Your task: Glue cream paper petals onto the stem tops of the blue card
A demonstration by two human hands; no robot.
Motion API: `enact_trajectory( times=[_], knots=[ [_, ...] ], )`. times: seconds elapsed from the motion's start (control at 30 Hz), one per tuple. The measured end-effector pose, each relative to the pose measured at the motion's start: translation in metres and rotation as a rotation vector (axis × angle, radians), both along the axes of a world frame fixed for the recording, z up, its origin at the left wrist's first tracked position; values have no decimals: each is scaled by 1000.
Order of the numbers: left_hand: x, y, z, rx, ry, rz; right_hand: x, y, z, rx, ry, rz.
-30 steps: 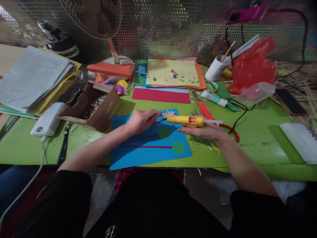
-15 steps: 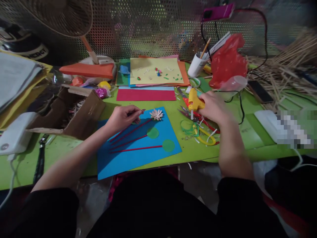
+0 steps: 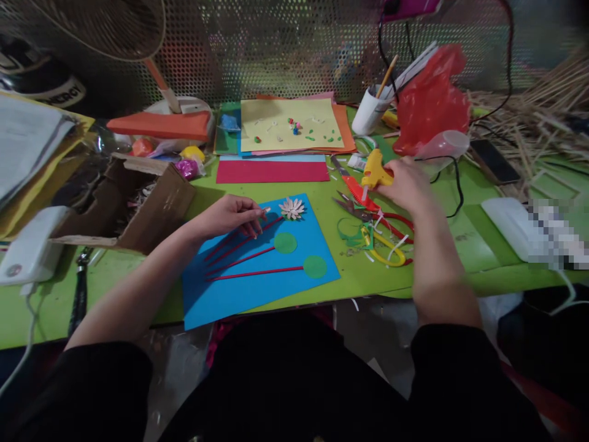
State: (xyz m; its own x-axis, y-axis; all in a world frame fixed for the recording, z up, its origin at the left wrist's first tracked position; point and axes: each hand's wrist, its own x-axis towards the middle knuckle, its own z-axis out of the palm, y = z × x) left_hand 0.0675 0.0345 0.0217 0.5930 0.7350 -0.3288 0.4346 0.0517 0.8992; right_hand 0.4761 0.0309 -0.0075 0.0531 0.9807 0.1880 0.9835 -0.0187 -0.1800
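Observation:
My right hand (image 3: pixel 407 185) is closed round the handle of a yellow glue gun (image 3: pixel 375 169), its nozzle toward the table. Below it lie red-handled scissors (image 3: pixel 391 222) and yellow-handled scissors (image 3: pixel 386 248). My left hand (image 3: pixel 234 216) is over the blue sheet (image 3: pixel 257 294), thumb and finger pinched on a tiny pale piece (image 3: pixel 265 210) too small to name. Beside it a whitish petalled flower (image 3: pixel 292 209) tops a red stem. Nearer me, green discs (image 3: pixel 315 267) cap two other red stems (image 3: pixel 257 274); the hand hides part of the upper stems.
A cardboard box (image 3: pixel 156 215) of scraps stands at left, near a fan (image 3: pixel 159 80). Behind are a crimson strip (image 3: pixel 271 171) and a cream sheet (image 3: pixel 267 116) with small clay bits. A white cup (image 3: pixel 368 113), red plastic bag (image 3: pixel 432 104) and phone (image 3: pixel 494 161) are at right.
My right hand has moved the glue gun slightly up and right, showing more of the scissors. My left fingers have shifted a little and their lower ones have spread. The view has tilted slightly.

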Motion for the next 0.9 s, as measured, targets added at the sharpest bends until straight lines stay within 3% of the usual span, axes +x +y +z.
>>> enact_trajectory(
  times=[0.23, 0.33, 0.43, 0.57, 0.67, 0.77, 0.9],
  knots=[
    [0, 1, 1, -64, 10, -82, 17, 10, -21, -9, 112, 98],
    [2, 3, 1, -120, 28, -144, 19, 7, -18, -70, 119, 90],
    [7, 7, -1, -155, 70, -138, 15, -3, -5, -63, 79, 144],
    [12, 16, -5, -180, 87, -130, -17, -25, 26, 91, 43, 168],
    [14, 24, -9, -230, 91, -145, -56, -40, 42, 39, 271, 252],
    [16, 30, -10, -294, 106, -128, -93, -52, 40, -179, 434, 484],
    [17, 35, -12, -342, 113, -96, -123, -63, 23, -331, 287, 771]
  ],
)
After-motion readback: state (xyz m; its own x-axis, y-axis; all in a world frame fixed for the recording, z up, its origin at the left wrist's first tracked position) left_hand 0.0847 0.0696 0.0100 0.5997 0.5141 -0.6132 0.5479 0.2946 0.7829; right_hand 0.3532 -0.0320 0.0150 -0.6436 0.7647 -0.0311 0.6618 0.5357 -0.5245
